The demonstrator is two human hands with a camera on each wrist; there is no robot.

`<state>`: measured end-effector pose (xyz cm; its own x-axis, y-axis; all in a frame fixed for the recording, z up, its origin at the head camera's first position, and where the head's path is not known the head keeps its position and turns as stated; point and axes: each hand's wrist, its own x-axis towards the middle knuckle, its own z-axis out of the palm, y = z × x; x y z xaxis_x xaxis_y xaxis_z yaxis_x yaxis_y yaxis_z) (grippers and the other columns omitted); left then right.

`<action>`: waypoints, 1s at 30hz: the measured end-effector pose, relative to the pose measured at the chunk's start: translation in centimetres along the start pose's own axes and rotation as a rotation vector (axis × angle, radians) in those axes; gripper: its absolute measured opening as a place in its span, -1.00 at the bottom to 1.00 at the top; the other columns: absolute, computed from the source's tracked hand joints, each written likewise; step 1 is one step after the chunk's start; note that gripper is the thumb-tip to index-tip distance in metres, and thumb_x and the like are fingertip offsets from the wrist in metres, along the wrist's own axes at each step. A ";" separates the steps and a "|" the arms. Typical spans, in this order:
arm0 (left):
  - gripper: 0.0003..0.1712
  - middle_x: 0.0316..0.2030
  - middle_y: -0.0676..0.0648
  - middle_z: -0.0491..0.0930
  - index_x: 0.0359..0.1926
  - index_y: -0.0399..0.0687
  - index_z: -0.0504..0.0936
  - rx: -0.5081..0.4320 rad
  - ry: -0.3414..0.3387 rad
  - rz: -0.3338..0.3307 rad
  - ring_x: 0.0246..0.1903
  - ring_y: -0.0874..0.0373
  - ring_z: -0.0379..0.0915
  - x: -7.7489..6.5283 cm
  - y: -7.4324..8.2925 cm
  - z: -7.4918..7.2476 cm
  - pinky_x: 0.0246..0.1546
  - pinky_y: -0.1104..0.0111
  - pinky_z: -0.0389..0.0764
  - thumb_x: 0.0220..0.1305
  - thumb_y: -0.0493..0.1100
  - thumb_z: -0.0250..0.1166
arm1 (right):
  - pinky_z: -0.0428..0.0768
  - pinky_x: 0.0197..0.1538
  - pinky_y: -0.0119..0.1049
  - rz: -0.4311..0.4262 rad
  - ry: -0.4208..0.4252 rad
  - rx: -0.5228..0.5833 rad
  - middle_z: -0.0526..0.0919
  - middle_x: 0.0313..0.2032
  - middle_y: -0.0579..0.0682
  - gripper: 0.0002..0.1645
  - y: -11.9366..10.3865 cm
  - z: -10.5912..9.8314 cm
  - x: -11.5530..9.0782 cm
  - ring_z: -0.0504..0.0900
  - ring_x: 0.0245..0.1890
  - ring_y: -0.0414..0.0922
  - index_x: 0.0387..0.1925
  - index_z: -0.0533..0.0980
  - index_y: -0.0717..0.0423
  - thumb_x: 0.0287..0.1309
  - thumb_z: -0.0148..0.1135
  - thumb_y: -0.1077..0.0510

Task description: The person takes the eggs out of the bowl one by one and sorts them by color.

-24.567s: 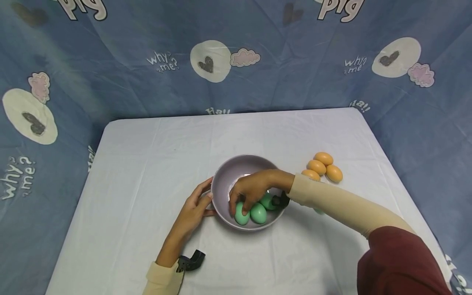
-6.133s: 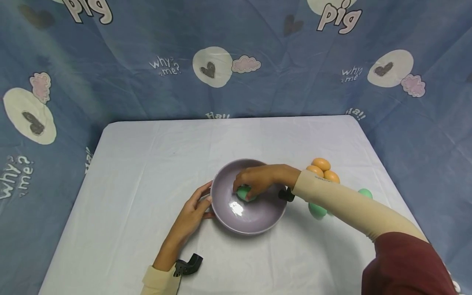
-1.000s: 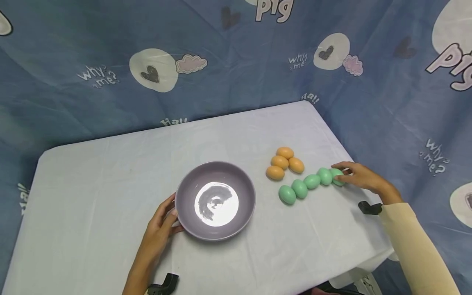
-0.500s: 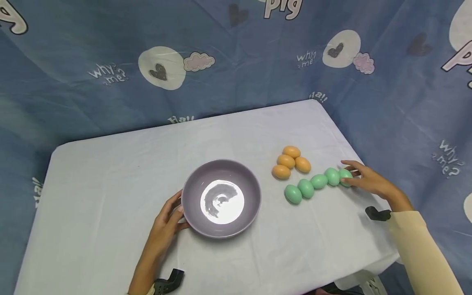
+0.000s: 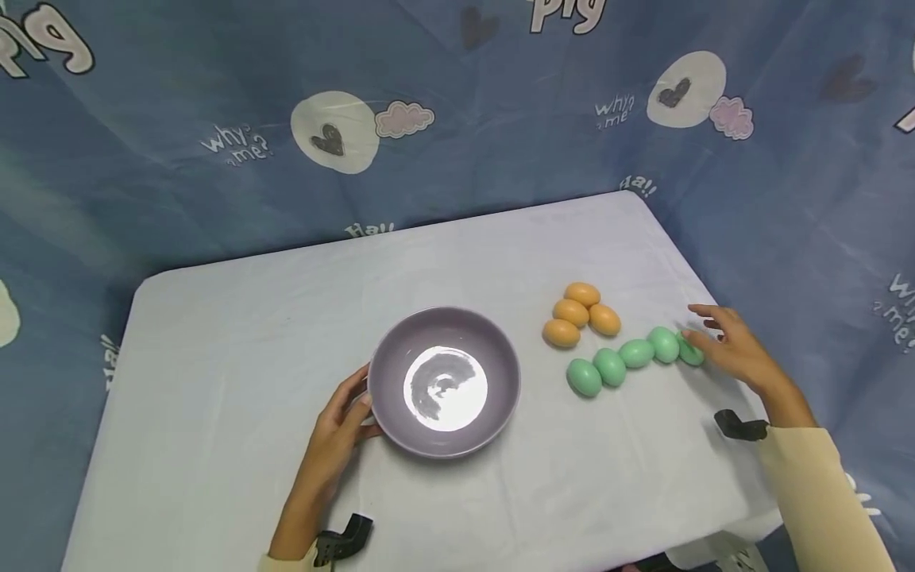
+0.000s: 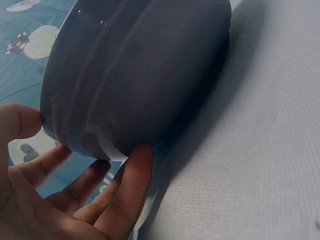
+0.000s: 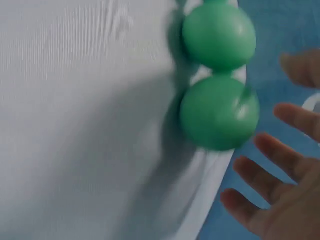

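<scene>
In the head view a mauve bowl stands on the white-covered table with nothing in it. My left hand holds its left side, thumb at the rim and fingertips against the outer wall. The left wrist view shows the bowl's wall close, with the fingers spread along it. At the right, several green eggs lie in a slanting row. My right hand is at the row's far right end, beside the last green egg. Its fingers are spread and relaxed, apart from that egg in the right wrist view.
Several orange eggs lie clustered behind the green row. The table's right edge runs close past the right hand. A blue printed cloth hangs behind and at the sides.
Earlier, green eggs were in the bowl and the right hand picked among them; now they lie in a row. The right hand has just drawn back from the last egg. The left hand stays on the bowl.
</scene>
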<state>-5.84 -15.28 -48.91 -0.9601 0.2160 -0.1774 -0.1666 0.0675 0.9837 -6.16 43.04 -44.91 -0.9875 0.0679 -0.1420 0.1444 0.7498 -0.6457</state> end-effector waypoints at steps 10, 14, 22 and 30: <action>-0.46 0.37 -0.13 0.34 0.45 0.05 0.33 0.069 -0.005 0.015 0.04 0.29 0.57 0.4 0.7 -0.6 -0.07 0.28 0.74 0.53 -0.05 0.11 | 0.41 0.15 0.22 -0.306 0.157 -0.049 0.42 0.19 0.32 -0.52 -5.5 4.0 0.5 0.38 0.20 0.29 0.23 0.43 0.29 0.35 0.22 0.21; -0.49 0.37 -0.17 0.38 0.42 -0.06 0.37 0.093 -0.022 0.030 0.05 0.30 0.57 0.7 0.9 -1.1 -0.05 0.25 0.74 0.54 -0.07 0.09 | 0.47 0.20 -0.31 -0.460 0.131 -0.081 0.50 0.16 0.20 -0.53 -7.9 6.1 1.1 0.46 0.19 0.18 0.18 0.47 0.25 0.25 0.30 0.29; -0.47 0.38 -0.15 0.39 0.41 -0.07 0.38 0.317 0.002 0.082 0.29 -0.08 0.41 1.8 1.9 -2.0 0.03 0.24 0.71 0.56 0.02 0.04 | 0.34 0.36 -0.48 -0.623 0.097 -0.024 0.52 0.19 0.18 -0.51 -12.1 8.3 2.8 0.46 0.23 0.14 0.16 0.51 0.27 0.18 0.36 0.32; -0.50 0.32 -0.05 0.47 0.36 0.06 0.47 0.583 0.156 0.247 0.33 -0.01 0.36 2.3 4.1 -2.6 0.21 0.01 0.54 0.51 0.09 0.10 | 0.20 0.42 0.26 -0.552 0.105 -0.027 0.48 0.29 0.17 -0.49 -14.7 8.5 3.1 0.32 0.37 0.19 0.24 0.49 0.14 0.27 0.31 0.16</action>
